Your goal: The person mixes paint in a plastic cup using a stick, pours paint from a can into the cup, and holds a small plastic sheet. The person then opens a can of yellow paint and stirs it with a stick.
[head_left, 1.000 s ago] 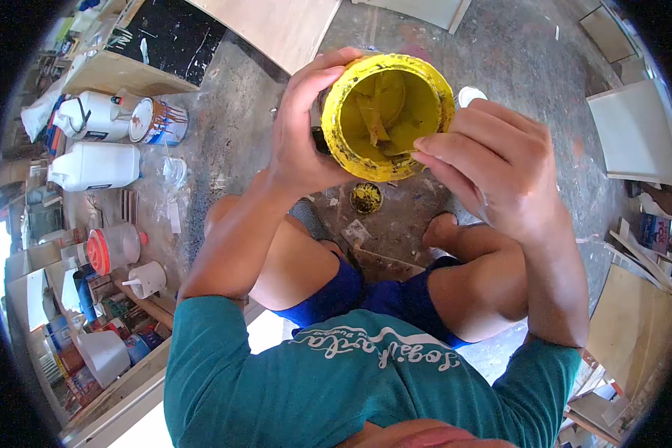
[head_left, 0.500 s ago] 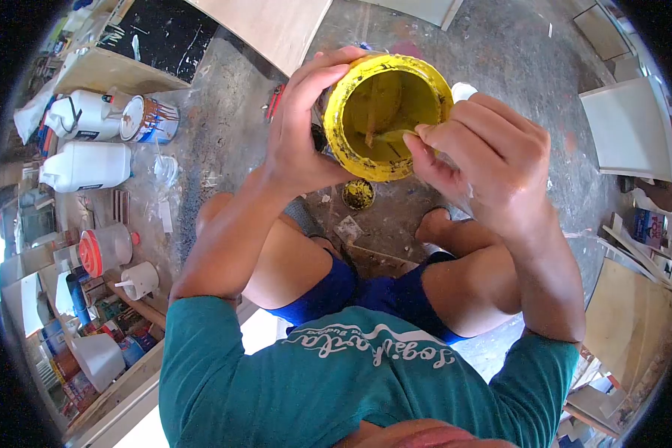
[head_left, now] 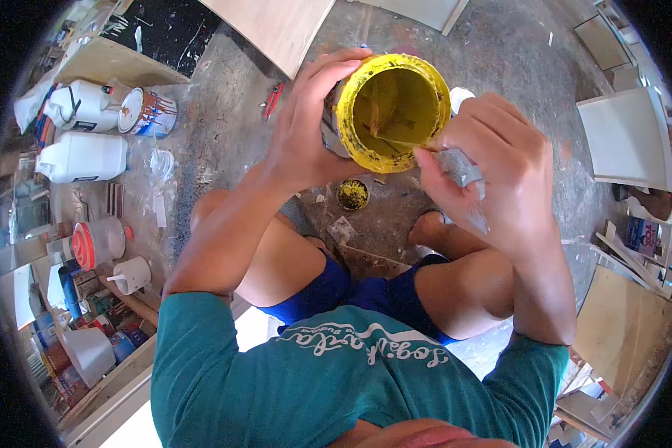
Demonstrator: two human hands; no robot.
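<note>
My left hand is wrapped round the left side of a can with a yellow-coated rim, its mouth tilted towards me. Yellow paint coats the inside. My right hand pinches a thin yellow-smeared stick that reaches over the rim into the can. A crumpled greyish piece shows against the right palm. Beneath the can, a round lid spotted with yellow and black lies on the floor.
White jugs and a paint-streaked can stand at the left. A red tool lies on the floor. Below the jugs are a red-lidded container and a white mug. Boards lean at the right.
The can has shifted slightly right and its tilt has changed. My right hand has turned, showing the greyish piece in its palm, and the stick lies at a different angle inside the can.
</note>
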